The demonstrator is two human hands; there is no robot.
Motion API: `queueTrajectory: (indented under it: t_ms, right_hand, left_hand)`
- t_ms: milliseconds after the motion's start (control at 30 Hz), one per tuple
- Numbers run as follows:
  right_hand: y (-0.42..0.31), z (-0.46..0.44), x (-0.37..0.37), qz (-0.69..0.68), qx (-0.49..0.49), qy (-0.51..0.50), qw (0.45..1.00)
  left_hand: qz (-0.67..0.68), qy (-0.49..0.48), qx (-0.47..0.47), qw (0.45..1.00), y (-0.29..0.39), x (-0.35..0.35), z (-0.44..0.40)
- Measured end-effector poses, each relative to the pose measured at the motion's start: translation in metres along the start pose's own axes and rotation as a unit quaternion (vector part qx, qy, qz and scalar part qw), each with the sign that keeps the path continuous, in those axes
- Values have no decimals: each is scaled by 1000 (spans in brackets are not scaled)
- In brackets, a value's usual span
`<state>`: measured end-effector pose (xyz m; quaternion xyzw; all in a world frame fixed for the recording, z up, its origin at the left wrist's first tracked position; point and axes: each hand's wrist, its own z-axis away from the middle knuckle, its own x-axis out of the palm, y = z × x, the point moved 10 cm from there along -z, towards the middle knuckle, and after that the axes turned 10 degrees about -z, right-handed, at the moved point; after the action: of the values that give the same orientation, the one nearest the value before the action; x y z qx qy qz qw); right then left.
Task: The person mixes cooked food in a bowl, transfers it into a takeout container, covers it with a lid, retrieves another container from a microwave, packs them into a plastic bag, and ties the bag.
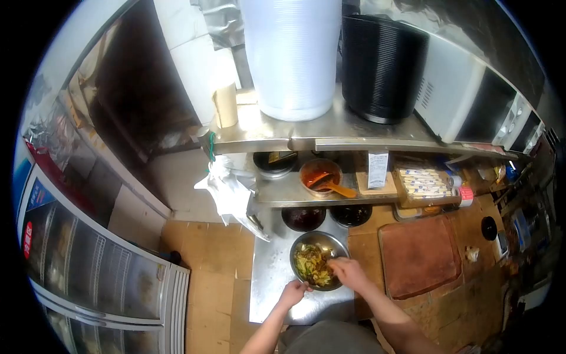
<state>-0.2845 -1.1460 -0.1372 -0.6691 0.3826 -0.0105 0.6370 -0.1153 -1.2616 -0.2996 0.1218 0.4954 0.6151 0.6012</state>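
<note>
A metal bowl with chopped green and yellow food stands on the steel worktop. At its lower left rim my left hand is closed, fingers gripping the edge. My right hand is closed at the bowl's right side, fingertips over the food, around something too small to make out. Just behind the bowl are two dark bowls, one with dark red contents and one black.
On the shelf above sit a bowl of red sauce with an orange-handled utensil, a paper slip and packed sticks. A reddish-brown board lies right. White bags hang left; a glass-door fridge stands far left.
</note>
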Motion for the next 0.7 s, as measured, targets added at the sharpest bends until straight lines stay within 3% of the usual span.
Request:
queueTrajectory:
  t_ms: [100, 267, 367, 433, 500, 567, 633, 667, 700]
  right_hand:
    - [-21, 12, -2, 21, 0, -52, 998]
    - [-5, 11, 5, 8, 7, -16, 1000]
    - [-38, 36, 18, 67, -50, -168, 982]
    - [-42, 45, -12, 53, -64, -132, 988]
    - [-34, 50, -44, 31, -23, -91, 995]
    - [-19, 49, -49, 3, 8, -60, 998]
    - [-17, 52, -43, 173, -62, 58, 981]
    - [-5, 61, -27, 172, -56, 61, 982]
    - [12, 67, 5, 249, -49, -12, 967]
  left_hand:
    - [38, 3, 5, 999, 14, -13, 1]
    - [23, 10, 9, 1000, 17, -13, -5]
    - [38, 11, 5, 999, 18, -15, -2]
    - [58, 7, 7, 998, 14, -11, -4]
    - [232, -3, -52, 971, -6, 3, -4]
    - [274, -23, -83, 958, -9, 18, 5]
    - [314, -44, -116, 941, -14, 34, 10]
    - [372, -67, -117, 918, -18, 47, 12]
    - [429, -90, -115, 891, -16, 57, 12]
